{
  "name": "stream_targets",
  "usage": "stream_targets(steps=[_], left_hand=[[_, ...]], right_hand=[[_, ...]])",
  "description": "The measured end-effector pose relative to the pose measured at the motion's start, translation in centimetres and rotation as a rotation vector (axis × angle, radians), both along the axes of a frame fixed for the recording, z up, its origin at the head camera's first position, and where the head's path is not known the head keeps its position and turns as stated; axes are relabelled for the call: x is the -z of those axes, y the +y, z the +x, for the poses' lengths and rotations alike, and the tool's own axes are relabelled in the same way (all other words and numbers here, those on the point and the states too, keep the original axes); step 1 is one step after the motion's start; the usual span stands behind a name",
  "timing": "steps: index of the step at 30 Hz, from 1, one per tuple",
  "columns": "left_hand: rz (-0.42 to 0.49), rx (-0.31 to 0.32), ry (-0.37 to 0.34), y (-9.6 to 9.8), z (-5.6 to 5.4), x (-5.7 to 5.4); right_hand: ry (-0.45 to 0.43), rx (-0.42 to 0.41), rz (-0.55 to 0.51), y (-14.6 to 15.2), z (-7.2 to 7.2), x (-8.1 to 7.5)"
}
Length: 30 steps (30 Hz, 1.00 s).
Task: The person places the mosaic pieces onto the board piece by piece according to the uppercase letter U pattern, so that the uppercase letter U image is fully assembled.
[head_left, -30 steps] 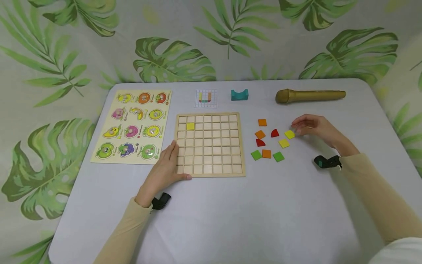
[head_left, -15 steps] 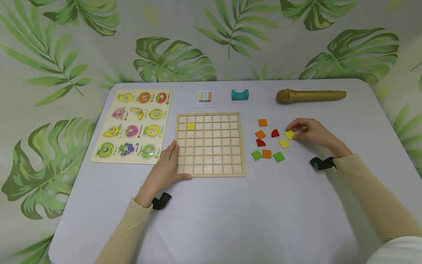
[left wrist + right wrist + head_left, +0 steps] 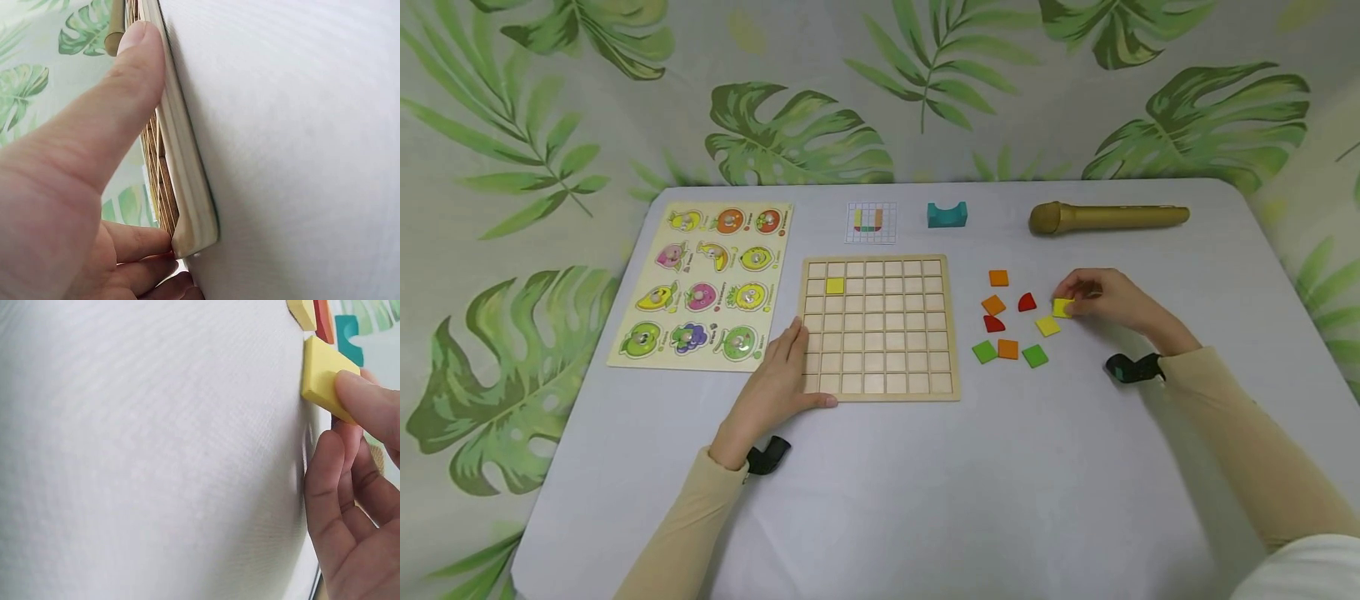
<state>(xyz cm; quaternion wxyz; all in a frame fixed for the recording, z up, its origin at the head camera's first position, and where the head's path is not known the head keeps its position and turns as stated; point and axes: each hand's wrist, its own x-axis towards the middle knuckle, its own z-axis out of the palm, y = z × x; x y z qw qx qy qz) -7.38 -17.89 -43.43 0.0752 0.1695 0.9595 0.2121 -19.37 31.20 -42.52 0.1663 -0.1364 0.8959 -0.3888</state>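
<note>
My right hand (image 3: 1105, 298) pinches a yellow square tile (image 3: 326, 378) between thumb and fingers, low over the white tablecloth. Just beside it lies another yellow tile (image 3: 1048, 326). At the near left corner of the wooden grid board (image 3: 956, 367), my left hand (image 3: 771, 387) rests with its fingers along the left side and the thumb (image 3: 134, 75) against the front edge. One yellow tile (image 3: 835, 286) sits in a cell near the board's upper left. Loose on the cloth are orange squares (image 3: 998, 278), red quarter-round pieces (image 3: 1027, 302) and green squares (image 3: 1035, 357).
A fruit puzzle board (image 3: 737, 287) lies to the left of the grid board. Behind it are a small card with a coloured grid pattern (image 3: 871, 223), a teal notched block (image 3: 947, 215) and a brown microphone-shaped object (image 3: 1108, 217). Leaf-patterned fabric (image 3: 801, 137) hangs behind the table.
My right hand has come left to the outermost yellow tile and pinched it, shifting and turning it slightly. The left hand has stayed at the board's corner.
</note>
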Motion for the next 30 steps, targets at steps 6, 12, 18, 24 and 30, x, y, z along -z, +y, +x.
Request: stream_targets(steps=[6, 12, 18, 24, 30], left_hand=[[-0.001, -0.006, 0.003, 0.1, 0.0, 0.0], [0.002, -0.008, -0.01, 0.1, -0.1, -0.1], [-0.003, -0.012, -0.022, 0.0, 0.0, -0.1], [-0.006, -0.011, -0.014, 0.0, -0.1, 0.0], [-0.01, -0.015, -0.025, 0.0, -0.2, 0.1]], right_hand=[[-0.051, 0.016, -0.037, -0.7, -0.5, -0.6], [-0.065, -0.018, -0.107, -2.9, -0.9, -1.5], [-0.072, -0.077, -0.127, -6.6, -1.8, -2.0], [-0.083, -0.162, -0.168, -11.0, -2.9, -1.6], [-0.074, -0.313, -0.243, -15.8, -3.9, -0.7]])
